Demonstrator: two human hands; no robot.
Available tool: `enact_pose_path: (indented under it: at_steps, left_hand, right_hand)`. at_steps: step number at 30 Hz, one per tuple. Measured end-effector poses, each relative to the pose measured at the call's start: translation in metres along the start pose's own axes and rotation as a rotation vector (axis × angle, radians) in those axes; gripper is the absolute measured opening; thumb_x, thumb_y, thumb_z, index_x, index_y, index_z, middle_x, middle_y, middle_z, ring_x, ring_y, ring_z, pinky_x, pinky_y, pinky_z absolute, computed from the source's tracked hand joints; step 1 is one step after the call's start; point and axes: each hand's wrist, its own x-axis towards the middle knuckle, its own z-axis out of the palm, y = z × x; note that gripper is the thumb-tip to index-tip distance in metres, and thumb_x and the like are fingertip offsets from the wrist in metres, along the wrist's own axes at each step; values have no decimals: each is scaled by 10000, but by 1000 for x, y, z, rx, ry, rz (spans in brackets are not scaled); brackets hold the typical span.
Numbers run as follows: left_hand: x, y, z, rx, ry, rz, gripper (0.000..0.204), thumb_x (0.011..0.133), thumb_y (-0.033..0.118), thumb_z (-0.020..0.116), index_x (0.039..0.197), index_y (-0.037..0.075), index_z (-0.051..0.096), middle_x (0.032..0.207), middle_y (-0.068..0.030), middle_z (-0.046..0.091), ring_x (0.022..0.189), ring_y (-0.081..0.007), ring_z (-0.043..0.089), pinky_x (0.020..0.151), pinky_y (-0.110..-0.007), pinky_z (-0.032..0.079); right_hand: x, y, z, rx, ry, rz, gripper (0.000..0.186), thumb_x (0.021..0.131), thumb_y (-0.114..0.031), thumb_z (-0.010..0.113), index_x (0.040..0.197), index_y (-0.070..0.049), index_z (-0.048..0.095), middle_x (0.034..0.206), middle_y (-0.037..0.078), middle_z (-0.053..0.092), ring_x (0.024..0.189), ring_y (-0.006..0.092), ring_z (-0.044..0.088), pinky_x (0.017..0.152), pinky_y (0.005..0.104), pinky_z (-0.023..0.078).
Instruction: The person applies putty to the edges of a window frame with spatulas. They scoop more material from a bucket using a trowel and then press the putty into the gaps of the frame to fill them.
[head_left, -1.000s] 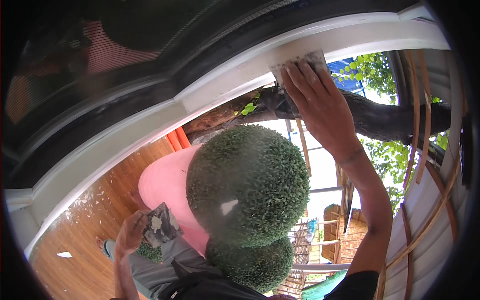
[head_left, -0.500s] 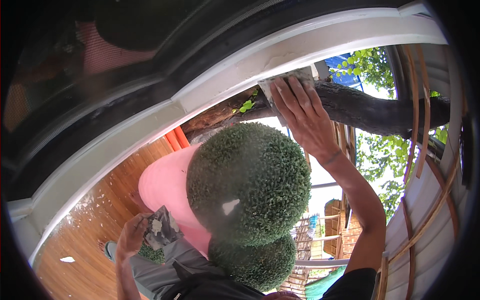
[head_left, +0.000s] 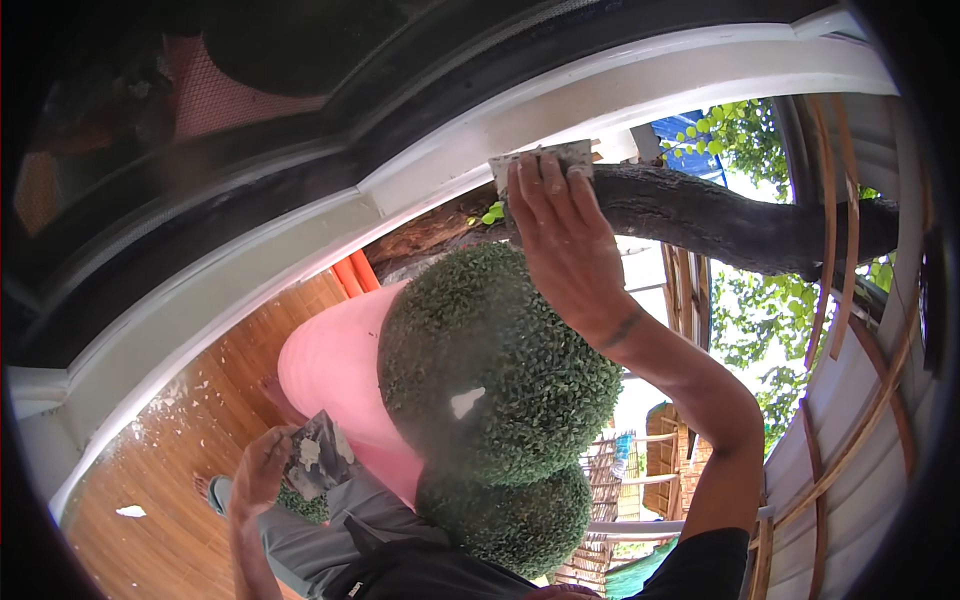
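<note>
My right hand (head_left: pixel 565 250) is raised with its fingers on a putty-smeared flat scraper (head_left: pixel 500 172), which lies at the lower edge of the white trim (head_left: pixel 430 155) under the dark meshed window (head_left: pixel 250 120). Low at the left, my left hand (head_left: pixel 262 470) grips a dark square blade (head_left: pixel 331 470) with pale putty on its face, beside the pink planter (head_left: pixel 330 350).
Round leafy topiary balls (head_left: pixel 500 380) fill the middle. A thick tree trunk (head_left: pixel 700 215) crosses behind my right hand. A corrugated panel with wooden strips (head_left: pixel 850 470) is at the right. The wooden floor (head_left: pixel 175 470) has white flakes on it.
My right hand and its scraper have moved left and slightly down along the trim, and the arm bends more at the elbow. My left hand has barely moved.
</note>
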Motion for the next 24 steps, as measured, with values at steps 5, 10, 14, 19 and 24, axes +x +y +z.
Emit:
enact_pose_path:
  at_steps: [5, 10, 14, 19, 24]
  left_hand:
    - [-4, 11, -2, -51, -10, -84, 298, 1035, 153, 446, 1143, -52, 634, 845, -68, 661, 740, -115, 598, 682, -278, 497]
    - [8, 11, 5, -76, -15, -80, 292, 1032, 146, 451, 1141, -52, 635, 859, -73, 666, 768, -127, 596, 724, -291, 493]
    - [17, 11, 14, -78, -43, -37, 286, 1031, 139, 454, 1148, -50, 635, 875, -79, 674, 796, -124, 600, 743, -294, 497]
    - [21, 10, 17, -123, -54, -11, 278, 1029, 135, 468, 1156, -45, 637, 889, -85, 679, 832, -124, 599, 778, -296, 493]
    - [18, 7, 11, -95, -15, -46, 267, 1026, 131, 477, 1148, -46, 636, 867, -81, 672, 818, -127, 589, 777, -297, 486]
  right_hand:
    - [9, 50, -5, -124, 99, 1, 529, 901, -243, 526, 1363, 14, 524, 1346, 154, 509, 1315, 304, 426, 1142, 442, 307]
    - [10, 93, 12, -74, 186, -32, 522, 874, -198, 547, 1366, -26, 531, 1371, 91, 520, 1315, 248, 438, 1156, 392, 304]
    - [10, 105, 16, -24, 251, -111, 507, 857, -167, 552, 1345, -27, 543, 1365, 81, 525, 1298, 231, 456, 1134, 373, 339]
    - [-8, 94, -1, -8, 109, -91, 579, 829, -115, 564, 1399, -45, 498, 1418, 68, 498, 1329, 235, 450, 1148, 402, 359]
    - [-17, 95, -6, -14, 153, -74, 527, 855, -207, 568, 1353, -38, 532, 1373, 75, 512, 1329, 232, 439, 1148, 382, 338]
